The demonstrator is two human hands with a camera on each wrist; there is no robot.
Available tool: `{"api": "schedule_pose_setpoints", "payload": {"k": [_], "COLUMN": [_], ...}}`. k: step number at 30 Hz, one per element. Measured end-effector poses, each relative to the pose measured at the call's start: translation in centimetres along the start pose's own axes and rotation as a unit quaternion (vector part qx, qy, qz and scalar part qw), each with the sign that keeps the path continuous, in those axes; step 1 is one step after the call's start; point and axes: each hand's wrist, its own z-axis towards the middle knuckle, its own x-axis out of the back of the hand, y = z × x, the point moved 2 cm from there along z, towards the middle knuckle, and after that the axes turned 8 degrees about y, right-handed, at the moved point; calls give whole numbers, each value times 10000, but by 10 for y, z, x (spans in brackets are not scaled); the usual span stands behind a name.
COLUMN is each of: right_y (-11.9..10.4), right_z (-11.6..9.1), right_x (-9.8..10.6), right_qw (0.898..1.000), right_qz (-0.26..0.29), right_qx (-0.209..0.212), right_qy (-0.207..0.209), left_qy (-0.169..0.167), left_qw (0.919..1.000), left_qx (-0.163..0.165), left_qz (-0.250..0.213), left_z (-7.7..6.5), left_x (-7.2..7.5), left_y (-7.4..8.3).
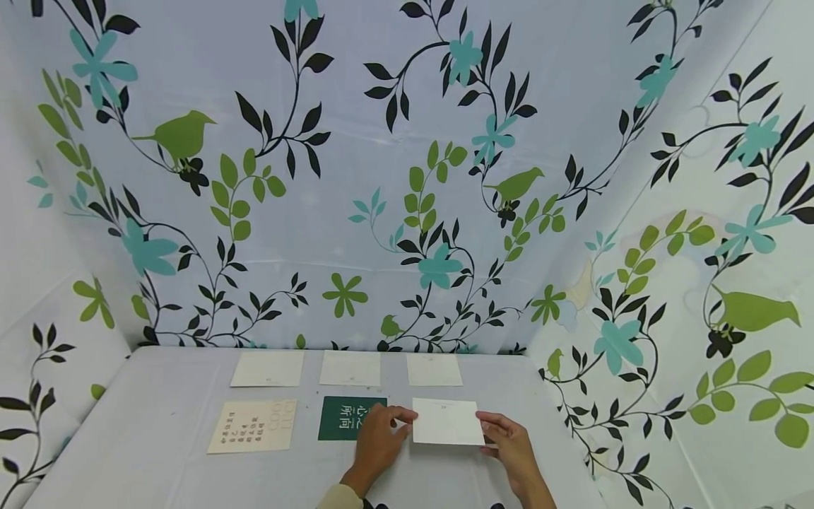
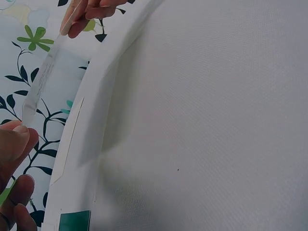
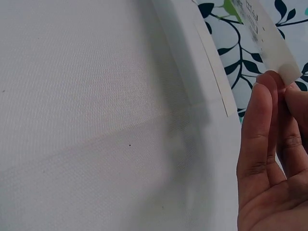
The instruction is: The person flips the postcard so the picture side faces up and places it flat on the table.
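A person's two hands hold a white card (image 1: 445, 422) just to the right of the green card (image 1: 337, 417), raised off the white surface (image 1: 159, 452). The left hand (image 1: 380, 442), whose forearm ends in a pale sleeve (image 1: 332, 496), has its grip clamped on the edge nearer the green card, thumb and finger pinching it. The right hand (image 1: 511, 447) pinches the opposite edge, the one farther from the green card, its grip likewise clamped between thumb and fingers.

The side of the held card turned toward the head camera is blank apart from a small mark near its upper edge. The right wrist view shows dark printing on its other side; at that slant it seems to be lettering, but I cannot make out what it says.

The green card lies flat with white characters on it, its right part hidden behind the left hand in the head view. To its left lies a cream card (image 1: 251, 426), slightly turned, carrying columns of dark characters and paler outlined letters. Beyond the green card runs a row of three white cards: the left blank card (image 1: 267, 369) is off to its left, the middle blank card (image 1: 350, 368) straight behind it, and the right blank card (image 1: 434, 370) off to its right. Farther behind the green card hangs a patterned cloth (image 1: 343, 212) with leaves, flowers and birds.
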Motion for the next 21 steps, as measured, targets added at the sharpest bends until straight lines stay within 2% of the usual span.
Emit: {"api": "schedule_pose_setpoints", "payload": {"k": [15, 21], "right_y": [-4, -3], "right_z": [-3, -4], "right_x": [-4, -3], "right_qw": [9995, 9995], "right_qz": [177, 193], "right_qx": [230, 205], "right_qy": [129, 125], "left_qy": [145, 275], "left_qw": [9999, 9995], "left_qx": [27, -87], "left_qz": [-37, -107], "left_z": [2, 2], "left_x": [3, 3], "left_y": [1, 1]}}
